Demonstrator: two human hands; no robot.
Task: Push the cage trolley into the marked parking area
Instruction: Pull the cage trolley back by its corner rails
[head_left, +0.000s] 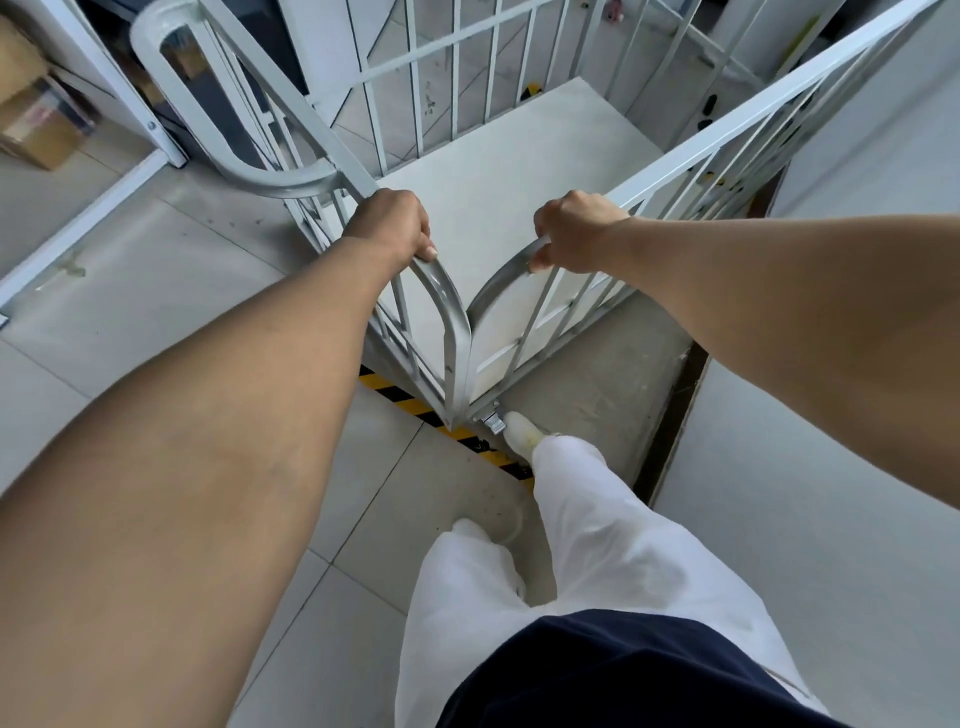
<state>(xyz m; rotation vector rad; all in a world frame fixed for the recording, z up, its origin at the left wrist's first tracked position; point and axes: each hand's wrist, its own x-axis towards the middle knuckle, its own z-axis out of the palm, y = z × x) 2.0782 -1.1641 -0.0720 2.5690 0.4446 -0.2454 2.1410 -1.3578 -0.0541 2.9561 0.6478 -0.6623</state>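
The cage trolley (519, 171) is a grey metal cage with barred sides and a pale flat deck, seen from above with its near corner pointing at me. My left hand (392, 223) grips the top rail of its left side. My right hand (571, 231) grips the curved top rail of its right side. A yellow-and-black striped floor line (410, 402) runs under the near corner. Beyond that line, the floor under the trolley is a darker grey patch (597, 374). My right foot (522, 431) touches the caster brake at the near corner.
A white metal shelf frame (119, 93) with cardboard boxes (36, 124) stands at the far left. A pale wall or panel (831, 467) borders the right side, with a dark gap along its edge. Tiled floor lies to the left and behind.
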